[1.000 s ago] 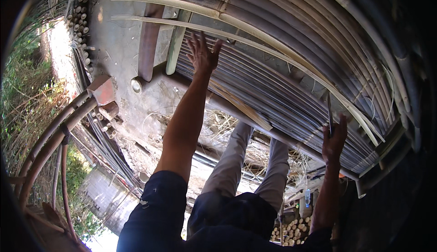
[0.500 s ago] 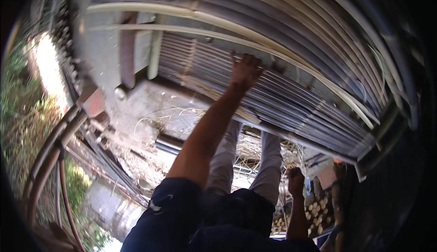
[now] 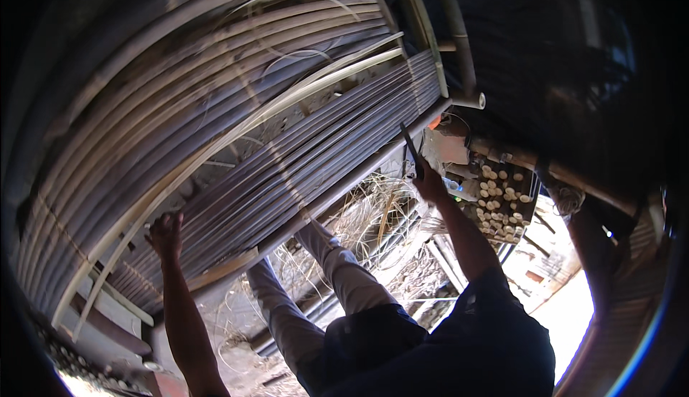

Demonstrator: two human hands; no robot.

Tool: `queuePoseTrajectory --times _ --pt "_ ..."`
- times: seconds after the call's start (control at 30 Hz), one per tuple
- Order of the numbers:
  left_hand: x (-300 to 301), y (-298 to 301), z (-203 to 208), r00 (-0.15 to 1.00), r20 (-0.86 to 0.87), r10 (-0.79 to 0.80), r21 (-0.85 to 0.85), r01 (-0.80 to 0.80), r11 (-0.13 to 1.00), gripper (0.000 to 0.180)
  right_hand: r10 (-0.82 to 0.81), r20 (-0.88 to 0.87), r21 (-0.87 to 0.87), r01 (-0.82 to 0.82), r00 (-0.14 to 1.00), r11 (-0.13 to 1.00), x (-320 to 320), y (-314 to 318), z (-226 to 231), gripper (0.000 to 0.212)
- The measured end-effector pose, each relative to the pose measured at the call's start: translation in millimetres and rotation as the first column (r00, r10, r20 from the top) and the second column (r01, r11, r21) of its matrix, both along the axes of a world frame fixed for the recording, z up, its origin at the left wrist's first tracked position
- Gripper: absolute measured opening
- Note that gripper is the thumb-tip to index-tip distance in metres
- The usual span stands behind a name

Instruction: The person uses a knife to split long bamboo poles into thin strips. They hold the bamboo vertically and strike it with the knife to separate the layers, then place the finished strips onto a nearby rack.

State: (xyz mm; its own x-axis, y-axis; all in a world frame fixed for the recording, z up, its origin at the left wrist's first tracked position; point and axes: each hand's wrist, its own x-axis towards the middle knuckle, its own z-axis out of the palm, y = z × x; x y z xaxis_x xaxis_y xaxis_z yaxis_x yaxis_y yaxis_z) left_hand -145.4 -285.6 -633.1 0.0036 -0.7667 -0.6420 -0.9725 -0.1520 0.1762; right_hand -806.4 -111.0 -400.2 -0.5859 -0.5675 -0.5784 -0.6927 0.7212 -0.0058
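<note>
A bench of dark bamboo slats (image 3: 337, 135), bound by pale cross ties, runs from lower left to upper right. My left hand (image 3: 166, 235) is over the left part of the slats, beside a long pale bamboo strip (image 3: 215, 142). Its fingers look apart, and I see nothing in them; whether they touch the slats I cannot tell. Closed round the handle of a dark-bladed knife (image 3: 411, 146) is my right hand (image 3: 429, 184), by the bench's front pole (image 3: 359, 175). The blade points up and away, its tip over the slats' right end.
Behind the strip rises a slatted backrest (image 3: 158, 103), with thin loose strips (image 3: 308, 54) curling across it. Dry shavings (image 3: 380, 207) litter the ground by my legs. Cut bamboo ends (image 3: 502, 200) are stacked at right, near a reddish block (image 3: 452, 148).
The view has swung to the right. My left hand has gone from the middle of the slats to their left part. My right hand has risen to the bench front, its knife now visible.
</note>
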Motion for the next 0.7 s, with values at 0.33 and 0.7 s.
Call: queuePoseTrajectory --times 0.33,0.7 --pt "0.7 -20.8 10.1 0.988 -0.152 -0.006 0.076 0.018 0.997 0.050 0.164 -0.341 0.222 -0.090 0.926 0.971 -215.4 -177.1 -41.3 0.063" --pt "5.1 -18.4 8.6 0.994 0.060 -0.096 0.120 0.089 0.989 0.058 -0.035 -0.453 0.187 0.133 0.891 0.973 -193.7 -236.2 -107.6 0.051"
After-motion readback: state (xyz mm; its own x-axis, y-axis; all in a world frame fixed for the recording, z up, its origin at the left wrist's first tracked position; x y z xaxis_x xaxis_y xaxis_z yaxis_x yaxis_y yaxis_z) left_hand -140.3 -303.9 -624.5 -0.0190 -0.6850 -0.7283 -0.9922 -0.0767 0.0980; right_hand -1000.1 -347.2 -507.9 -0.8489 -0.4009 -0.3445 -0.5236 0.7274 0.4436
